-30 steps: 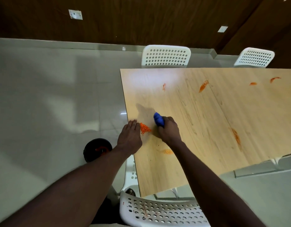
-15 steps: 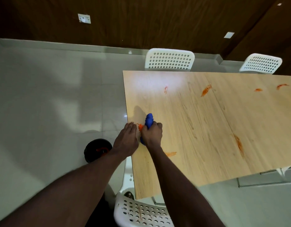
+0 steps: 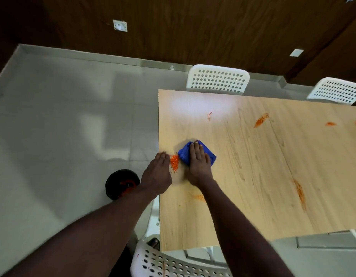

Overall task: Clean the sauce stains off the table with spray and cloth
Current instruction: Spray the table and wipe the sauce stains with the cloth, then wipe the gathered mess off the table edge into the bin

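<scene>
A light wooden table (image 3: 253,176) carries several orange sauce stains. My right hand (image 3: 198,166) lies flat with straight fingers on a blue cloth (image 3: 210,154) and presses it onto the table near the left edge. A small heap of orange crumbs (image 3: 174,162) sits just left of the cloth. My left hand (image 3: 157,172) rests at the table's left edge, fingers straight, right beside the heap. Other sauce smears lie at the far middle (image 3: 261,119), near right (image 3: 299,193) and just below my right wrist (image 3: 199,196). No spray bottle is in view.
A black bin (image 3: 121,183) with red inside stands on the grey floor left of the table. White perforated chairs stand at the far side (image 3: 217,78), far right (image 3: 336,90) and the near edge (image 3: 173,262). A dark wooden wall runs behind.
The cloth was bunched in my right hand against the crumbs; now it is spread flat under my palm a little to the right. My left hand has stayed at the table edge.
</scene>
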